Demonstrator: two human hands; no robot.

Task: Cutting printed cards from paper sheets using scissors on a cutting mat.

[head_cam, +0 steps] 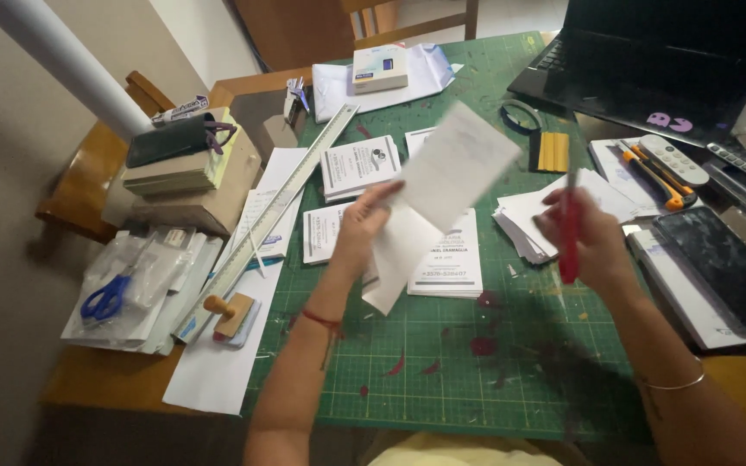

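My left hand [358, 226] holds a white sheet of paper [442, 185] up above a green cutting mat [442, 362], pinching its lower left edge. My right hand [587, 240] is closed around a red-handled tool [569, 246], held upright just right of the paper; its blade is blurred. Under the paper, small stacks of printed white cards [446, 259] lie on the mat. A further pile of white cards [533, 220] sits beside my right hand.
A long metal ruler [278, 207], a wooden stamp [230, 312] and blue scissors [105, 298] lie at the left. At the right are a black laptop [649, 78], a tablet [723, 267], a remote [673, 160] and an orange knife [654, 177]. Notebooks [183, 164] are stacked at back left.
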